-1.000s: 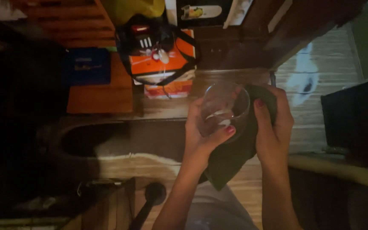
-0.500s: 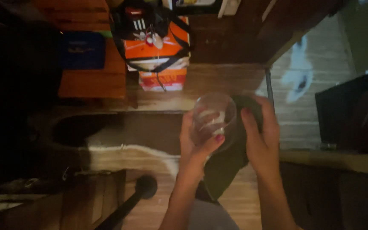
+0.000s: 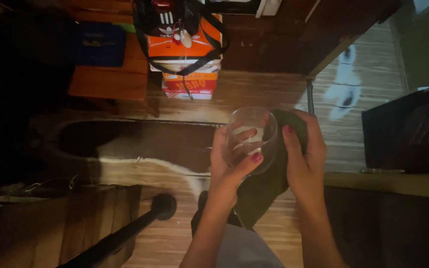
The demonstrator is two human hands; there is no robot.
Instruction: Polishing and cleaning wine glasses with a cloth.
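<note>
Both hands meet at the frame's centre: the left hand (image 3: 229,166) grips a clear drinking glass (image 3: 250,136), fingers wrapped around its side, while the right hand (image 3: 304,159) presses a dark green cloth (image 3: 261,191) against it. Below lies wooden flooring (image 3: 254,92); at upper centre, orange boxes (image 3: 189,82) sit under a black bag (image 3: 167,20).

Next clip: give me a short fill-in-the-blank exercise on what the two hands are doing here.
1. The left hand holds a clear ____.
2. The right hand presses a dark green ____ against it.
3. The floor beneath is made of ____.

Missing words: glass; cloth; wood.
</note>
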